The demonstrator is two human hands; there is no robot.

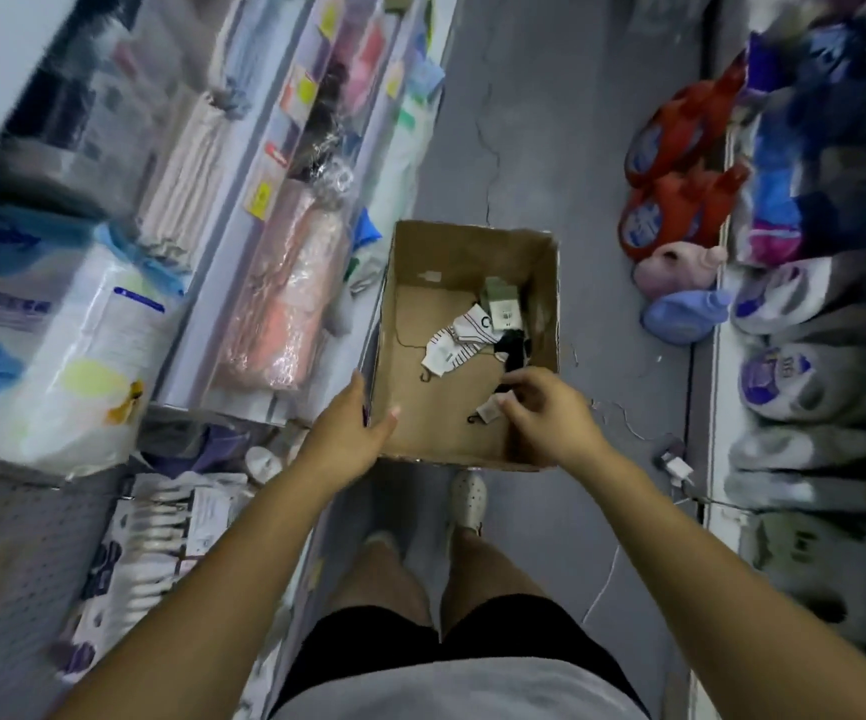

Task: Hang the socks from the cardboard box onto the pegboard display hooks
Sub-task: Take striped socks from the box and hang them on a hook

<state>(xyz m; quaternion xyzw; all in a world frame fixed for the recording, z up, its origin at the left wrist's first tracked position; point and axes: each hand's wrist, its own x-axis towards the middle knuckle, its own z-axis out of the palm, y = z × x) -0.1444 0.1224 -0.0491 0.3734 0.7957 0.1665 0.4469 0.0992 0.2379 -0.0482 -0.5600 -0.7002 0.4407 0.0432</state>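
An open cardboard box (410,283) stands on the grey floor in the aisle. Inside lie white striped socks (459,337), a grey-green pair with a card label (501,304) and black socks (513,350). My left hand (353,428) grips the box's near left wall, thumb inside. My right hand (545,413) reaches into the near right corner, its fingers pinched on a black sock pair with a small tag and hook. The pegboard (15,537) is at the lower left, with packaged socks (140,553) hanging on it.
Shelves of packaged goods (275,283) line the left. Detergent bottles (670,220) stand on the floor at right beside shelves of slippers (805,376). A charger and cable (675,467) lie on the floor. My feet are just behind the box.
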